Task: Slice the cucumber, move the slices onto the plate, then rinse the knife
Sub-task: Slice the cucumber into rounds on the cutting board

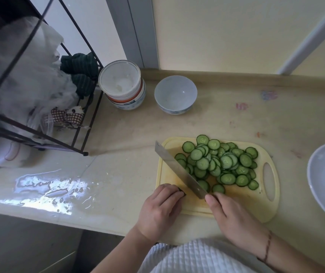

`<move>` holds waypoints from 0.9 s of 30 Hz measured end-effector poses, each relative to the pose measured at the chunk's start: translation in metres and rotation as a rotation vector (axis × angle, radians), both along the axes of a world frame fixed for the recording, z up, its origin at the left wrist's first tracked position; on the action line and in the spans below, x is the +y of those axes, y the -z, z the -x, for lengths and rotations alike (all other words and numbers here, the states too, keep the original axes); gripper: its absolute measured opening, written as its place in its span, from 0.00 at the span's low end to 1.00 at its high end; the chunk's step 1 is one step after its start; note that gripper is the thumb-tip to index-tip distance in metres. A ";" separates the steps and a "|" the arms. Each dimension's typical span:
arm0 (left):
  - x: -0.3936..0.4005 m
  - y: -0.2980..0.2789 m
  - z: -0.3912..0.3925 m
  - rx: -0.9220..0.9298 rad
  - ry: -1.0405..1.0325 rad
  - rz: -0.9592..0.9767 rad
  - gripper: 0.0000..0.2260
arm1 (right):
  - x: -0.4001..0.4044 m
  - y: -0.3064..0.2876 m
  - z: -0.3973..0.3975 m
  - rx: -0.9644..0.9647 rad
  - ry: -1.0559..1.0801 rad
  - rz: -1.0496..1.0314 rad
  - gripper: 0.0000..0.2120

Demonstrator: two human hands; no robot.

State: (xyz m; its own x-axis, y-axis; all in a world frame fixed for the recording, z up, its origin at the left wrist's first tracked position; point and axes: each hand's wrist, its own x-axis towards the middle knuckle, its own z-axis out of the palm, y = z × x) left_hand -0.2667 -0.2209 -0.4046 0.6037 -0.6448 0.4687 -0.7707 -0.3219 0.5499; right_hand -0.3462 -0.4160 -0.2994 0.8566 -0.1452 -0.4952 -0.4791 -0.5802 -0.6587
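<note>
While resting on a beige worktop (122, 134), yellow cutting board (256, 205) with an oval handle hole, lying under both hands. On the board beyond the right hand's grip, heaped cucumber slices (219, 163), overlapping, a few loose at the near edge. Well right of that grip, white plate (323, 178), partly cut off by the frame edge, no slices on it. Right hand (230, 215) curled around the knife handle, grasping it; knife (179, 170) blade angled away to the far left, running between the two hands. Left hand (160, 209) just left of the blade, fingers curled down over the dark cucumber end (181, 191), pinning it to the board. Far beyond both hands, white bowl (175, 94), beside stacked bowls (123, 85).
</note>
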 end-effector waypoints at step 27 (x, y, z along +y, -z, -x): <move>0.002 0.001 0.001 0.064 -0.001 0.020 0.06 | 0.002 0.010 -0.009 -0.024 -0.057 0.074 0.25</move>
